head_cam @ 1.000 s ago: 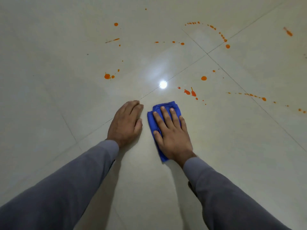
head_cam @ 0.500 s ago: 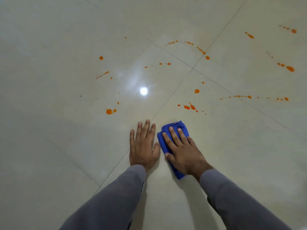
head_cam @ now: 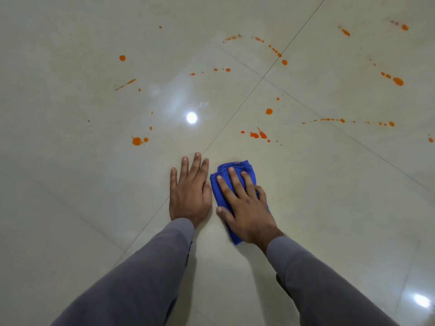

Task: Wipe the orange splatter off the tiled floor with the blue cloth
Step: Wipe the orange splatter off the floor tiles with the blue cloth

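Head view: the blue cloth point(head_cam: 235, 182), folded into a thick pad, is being pressed flat against the tiled floor point(head_cam: 329, 208) by the right hand point(head_cam: 247, 208). Its fingers point(head_cam: 235, 182) are being held straight and slightly spread across the top of the cloth, with the thumb lying along the cloth's near left edge; nothing is being pinched or curled round. Cloth is being left showing beyond the fingertips and at the near end under the heel of the palm.

Just to the left of those fingers, the left hand point(head_cam: 190, 194) is being laid palm-down on the bare floor, its fingers straight and close together, holding nothing. Its thumb side is lying just beside the cloth's left edge; whether the two are touching cannot be told. Both forearms are being covered by grey sleeves point(head_cam: 146, 274).

The orange splatter point(head_cam: 256, 134) is being left on the tiles beyond the fingertips: the nearest cluster lies near the cloth's far edge but apart from it, another blot point(head_cam: 137, 141) sits further left beyond the left hand, and drops and streaks are scattered well beyond and to the right. A bright lamp reflection point(head_cam: 191, 117) is being shown on the glossy tile beyond the left hand.
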